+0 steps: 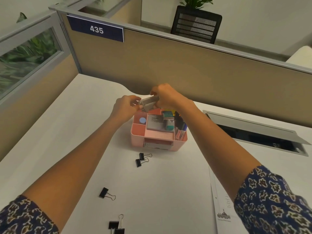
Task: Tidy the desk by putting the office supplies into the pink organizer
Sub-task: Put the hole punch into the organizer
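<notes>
Our left hand (125,105) and right hand (166,97) meet above the back edge of the pink organizer (158,130), both pinching a small grey metal piece (149,103), possibly a stapler; fingers of each hand closed on its ends. We cannot tell its exact kind through the blur.

The organizer sits mid-bench (168,183), near the partition (185,65). Inside it: a grey box (154,124), a teal-tipped item (169,127), markers (180,127) in the right compartment, a round blue thing (142,120) at left.

Binder clips lie loose on the bench: two (141,160) just in front of the organizer, one (106,193) nearer us, more (117,225) at the bottom edge. A printed sheet (221,208) lies at right.
</notes>
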`<move>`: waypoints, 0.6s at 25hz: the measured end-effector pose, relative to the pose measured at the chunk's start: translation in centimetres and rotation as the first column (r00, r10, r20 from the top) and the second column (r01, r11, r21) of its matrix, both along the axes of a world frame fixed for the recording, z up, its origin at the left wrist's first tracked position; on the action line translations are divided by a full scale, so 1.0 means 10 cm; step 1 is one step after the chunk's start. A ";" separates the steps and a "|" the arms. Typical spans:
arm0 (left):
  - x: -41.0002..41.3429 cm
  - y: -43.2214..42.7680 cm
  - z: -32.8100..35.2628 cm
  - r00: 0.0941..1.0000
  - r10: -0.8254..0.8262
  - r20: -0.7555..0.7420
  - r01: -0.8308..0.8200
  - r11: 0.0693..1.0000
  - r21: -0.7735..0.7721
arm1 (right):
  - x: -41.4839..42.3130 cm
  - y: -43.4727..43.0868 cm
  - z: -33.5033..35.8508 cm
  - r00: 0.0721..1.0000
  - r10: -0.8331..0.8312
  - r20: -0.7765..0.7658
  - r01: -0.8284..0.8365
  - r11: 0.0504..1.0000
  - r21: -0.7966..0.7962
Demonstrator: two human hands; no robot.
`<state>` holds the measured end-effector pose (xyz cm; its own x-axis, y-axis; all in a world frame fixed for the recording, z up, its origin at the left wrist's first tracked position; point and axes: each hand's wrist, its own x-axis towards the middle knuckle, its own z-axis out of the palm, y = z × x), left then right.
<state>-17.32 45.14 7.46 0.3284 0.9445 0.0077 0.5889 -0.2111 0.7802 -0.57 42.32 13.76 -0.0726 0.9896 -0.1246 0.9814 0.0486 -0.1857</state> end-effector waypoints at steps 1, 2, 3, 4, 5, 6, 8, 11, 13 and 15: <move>0.01 0.00 0.00 0.999 0.008 -0.038 -0.007 1.000 0.020 | -0.02 0.02 0.01 0.999 0.022 0.035 -0.022 1.000 0.012; 0.03 -0.01 0.00 0.997 0.023 -0.073 -0.020 0.999 0.042 | -0.04 0.04 0.02 0.997 0.042 0.068 -0.043 0.999 0.014; 0.04 -0.02 0.01 0.994 0.039 -0.105 -0.032 0.997 0.066 | -0.06 0.06 0.03 0.993 0.060 0.103 -0.061 0.998 0.008; 0.06 -0.02 0.01 0.991 0.041 -0.127 -0.031 0.996 0.080 | -0.09 0.08 0.03 0.987 0.078 0.137 -0.078 0.997 -0.009; 0.07 -0.03 0.02 0.990 0.022 -0.139 -0.011 0.997 0.078 | -0.12 0.10 0.02 0.980 0.100 0.170 -0.097 0.995 -0.026; 0.09 -0.04 0.04 0.990 -0.016 -0.137 0.024 0.998 0.062 | -0.15 0.13 0.01 0.972 0.121 0.201 -0.115 0.992 -0.043; 0.11 -0.05 0.10 0.987 -0.090 -0.134 0.093 0.995 0.017 | -0.20 0.15 -0.03 0.956 0.157 0.250 -0.146 0.987 -0.060; 0.09 -0.06 0.12 0.975 -0.065 -0.212 0.077 0.996 0.048 | -0.29 0.15 -0.07 0.928 0.203 0.313 -0.191 0.979 -0.069; 0.08 -0.04 0.08 0.958 -0.027 -0.284 0.058 0.993 0.101 | -0.34 0.15 -0.09 0.912 0.226 0.342 -0.209 0.974 -0.088; 0.10 -0.03 0.06 0.926 -0.032 -0.375 0.072 0.993 0.093 | -0.36 0.17 -0.11 0.907 0.235 0.349 -0.212 0.972 -0.102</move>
<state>-16.37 44.85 8.02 0.3751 0.9265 -0.0283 0.8187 -0.3168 0.4788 -4.17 43.99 12.61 -0.2306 0.9424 -0.2424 0.9475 0.2742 0.1646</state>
